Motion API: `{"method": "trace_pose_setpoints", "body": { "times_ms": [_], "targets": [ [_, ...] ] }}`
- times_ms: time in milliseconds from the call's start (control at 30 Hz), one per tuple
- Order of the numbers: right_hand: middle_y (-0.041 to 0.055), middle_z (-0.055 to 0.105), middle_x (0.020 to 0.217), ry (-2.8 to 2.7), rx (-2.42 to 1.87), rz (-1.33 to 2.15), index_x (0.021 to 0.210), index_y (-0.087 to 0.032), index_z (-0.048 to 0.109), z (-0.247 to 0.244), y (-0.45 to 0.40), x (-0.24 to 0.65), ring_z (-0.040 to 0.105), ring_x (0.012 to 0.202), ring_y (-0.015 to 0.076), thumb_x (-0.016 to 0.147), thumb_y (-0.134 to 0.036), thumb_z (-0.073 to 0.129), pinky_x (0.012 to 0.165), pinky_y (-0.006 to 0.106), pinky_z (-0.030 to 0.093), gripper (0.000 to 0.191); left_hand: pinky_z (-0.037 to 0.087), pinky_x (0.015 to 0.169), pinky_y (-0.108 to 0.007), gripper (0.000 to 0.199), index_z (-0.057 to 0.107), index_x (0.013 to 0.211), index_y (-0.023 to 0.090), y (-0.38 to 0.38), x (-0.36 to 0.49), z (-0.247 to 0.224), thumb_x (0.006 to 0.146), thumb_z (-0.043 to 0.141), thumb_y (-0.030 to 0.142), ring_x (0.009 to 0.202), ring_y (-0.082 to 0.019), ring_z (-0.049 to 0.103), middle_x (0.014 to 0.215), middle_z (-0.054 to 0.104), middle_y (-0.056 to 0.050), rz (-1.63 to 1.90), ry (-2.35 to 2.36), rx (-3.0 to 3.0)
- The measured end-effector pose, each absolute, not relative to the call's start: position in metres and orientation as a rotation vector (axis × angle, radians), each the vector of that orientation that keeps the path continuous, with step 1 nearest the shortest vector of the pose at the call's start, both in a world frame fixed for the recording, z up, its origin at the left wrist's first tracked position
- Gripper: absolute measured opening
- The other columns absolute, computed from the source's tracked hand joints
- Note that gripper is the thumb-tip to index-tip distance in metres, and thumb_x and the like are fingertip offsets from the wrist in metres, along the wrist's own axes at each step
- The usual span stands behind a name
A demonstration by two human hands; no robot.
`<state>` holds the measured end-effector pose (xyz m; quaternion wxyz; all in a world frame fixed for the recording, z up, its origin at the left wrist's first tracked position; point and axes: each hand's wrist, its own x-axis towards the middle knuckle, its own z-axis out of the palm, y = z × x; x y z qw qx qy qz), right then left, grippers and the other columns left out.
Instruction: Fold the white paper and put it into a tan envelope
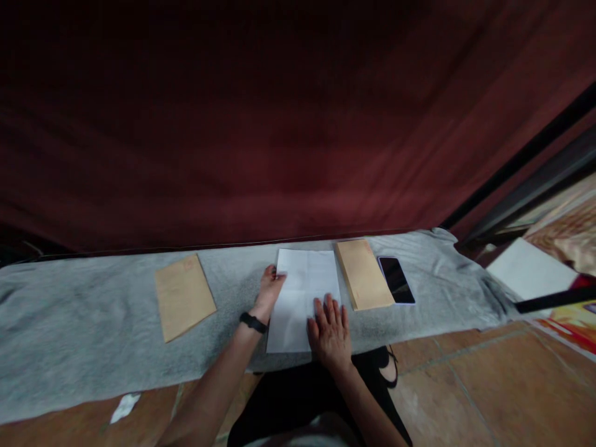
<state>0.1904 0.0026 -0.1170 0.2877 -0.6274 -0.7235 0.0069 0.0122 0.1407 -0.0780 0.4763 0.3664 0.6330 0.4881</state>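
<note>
A white sheet of paper [298, 310] with faint fold creases lies in front of me on a grey cloth. At its left edge my left hand [270, 290] has the thumb over the paper and the fingers curled, closed on that edge. My right hand [331, 332] rests flat on the sheet's lower right part, fingers stretched out and holding nothing. Just right of the sheet is a stack of brown envelopes [365, 276]. Farther left, apart from both hands, lies a brown envelope [184, 297] with small reddish print.
A smartphone [395, 279] lies right of the envelope stack. The grey cloth [93, 323] covers a long, narrow surface before a dark red curtain [279, 136]. A crumpled white scrap [125, 407] is on the tiled floor [465, 385]. A white box-like object [531, 270] stands at the right.
</note>
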Motion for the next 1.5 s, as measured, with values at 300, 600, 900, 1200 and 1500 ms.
{"method": "trace_pose_setpoints", "body": {
  "times_ms": [300,600,900,1200,1500],
  "targets": [
    [0.0147,0.035,0.16,-1.692,-1.557,0.321,0.155,-0.019,0.035,-0.123,0.015,0.206,0.037,0.145,0.0304,0.101,-0.037,0.042,0.116,0.056,0.035,0.057,0.048,0.057,-0.028,0.042,0.067,0.081,0.014,0.125,0.008,-0.027,0.052,0.084,0.039,0.057,-0.017,0.064,0.069,0.071,-0.003,1.148,1.27,0.795],
    [0.0065,0.072,0.114,-0.92,-1.052,1.005,0.142,-0.023,0.049,-0.021,0.093,0.242,0.068,0.106,0.0232,0.085,-0.045,0.067,0.097,0.043,0.054,0.064,0.055,0.072,-0.028,0.041,0.067,0.103,0.016,0.11,0.006,0.09,0.072,0.081,0.041,0.075,-0.017,0.07,0.092,0.076,-0.004,1.236,0.912,1.105],
    [0.0007,0.075,0.097,-1.195,-0.877,0.848,0.094,-0.024,0.074,0.068,0.087,0.268,0.067,0.094,0.0209,0.079,-0.036,0.079,0.094,0.04,0.051,0.02,0.055,0.078,-0.028,0.027,0.07,0.086,0.018,0.094,-0.03,0.124,0.078,0.078,0.043,0.084,-0.018,0.069,0.089,0.075,-0.003,1.464,1.043,1.604],
    [0.0095,0.071,0.121,-1.833,-1.065,0.651,0.111,-0.027,0.074,-0.029,0.028,0.27,0.06,0.121,0.0302,0.09,-0.04,0.064,0.108,0.05,0.044,0.027,0.05,0.099,-0.042,0.008,0.071,0.088,0.021,0.053,-0.059,0.006,0.086,0.064,0.024,0.107,-0.025,0.068,0.106,0.075,-0.009,1.126,1.139,1.907],
    [0.0081,0.052,0.149,-2.312,-1.113,0.544,0.142,-0.028,0.056,-0.099,-0.023,0.273,0.046,0.139,0.0254,0.09,-0.013,0.049,0.118,0.054,0.034,0.054,0.045,0.112,-0.038,0.044,0.073,0.108,0.027,0.015,-0.087,-0.075,0.085,0.045,0.001,0.125,-0.018,0.06,0.13,0.068,0.0,0.54,1.138,2.259]
  ]
}}
